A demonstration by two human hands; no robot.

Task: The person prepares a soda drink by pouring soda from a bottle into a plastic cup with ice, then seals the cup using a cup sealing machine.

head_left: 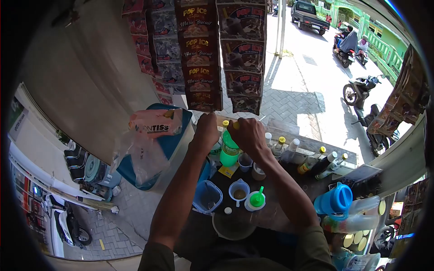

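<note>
Both arms reach forward over the dark counter. My left hand (206, 132) is closed, its knuckles right at the lower edge of a hanging strip of brown Pop Ice sachets (199, 81). Close by on the right, my right hand (251, 135) is curled shut, with a small yellow spot (236, 125) showing by its thumb. I cannot tell what the fingers hold. A green container (229, 151) stands just below and between the hands. Another brown sachet strip (242, 58) hangs above my right hand.
Several bottles (312, 160) line the counter's far edge. Nearer are a clear pitcher (208, 197), a measuring cup (238, 190) and a green-lidded bottle (256, 199). A blue jug (334, 202) stands right; a blue-lidded box (181, 131) with plastic packs is left.
</note>
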